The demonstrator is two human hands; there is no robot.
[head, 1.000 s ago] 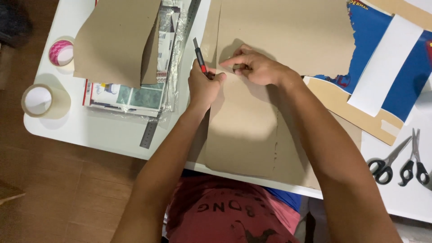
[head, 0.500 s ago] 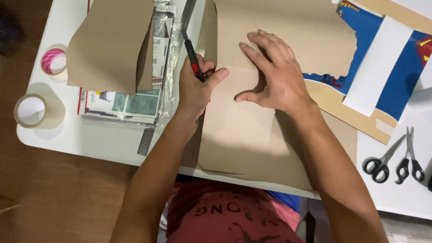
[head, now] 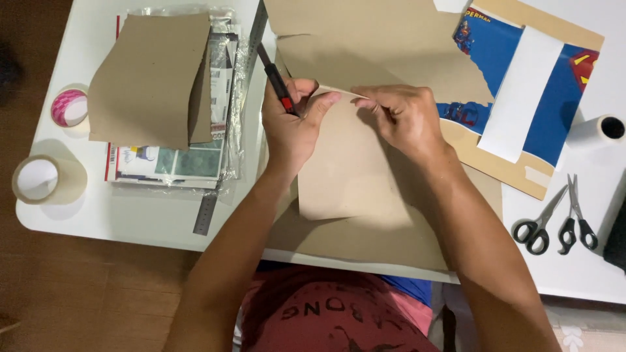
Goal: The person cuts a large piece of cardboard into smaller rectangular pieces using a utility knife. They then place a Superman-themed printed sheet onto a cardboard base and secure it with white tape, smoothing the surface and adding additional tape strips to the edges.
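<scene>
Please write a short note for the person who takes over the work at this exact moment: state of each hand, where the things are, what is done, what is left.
Left hand: grips a red-and-black cutter and pinches the top edge of the cut brown paper piece.
Right hand: pinches the same edge.
The piece lies on the big brown sheet on the white table. Metal ruler lies to the left; two scissors to the right.
Done: piece cut free.
Left: I cannot tell.

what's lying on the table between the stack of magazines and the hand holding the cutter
In the head view, a metal ruler lies lengthwise between the plastic-wrapped magazine stack and the left hand holding the red-and-black cutter; otherwise bare white table.
</scene>
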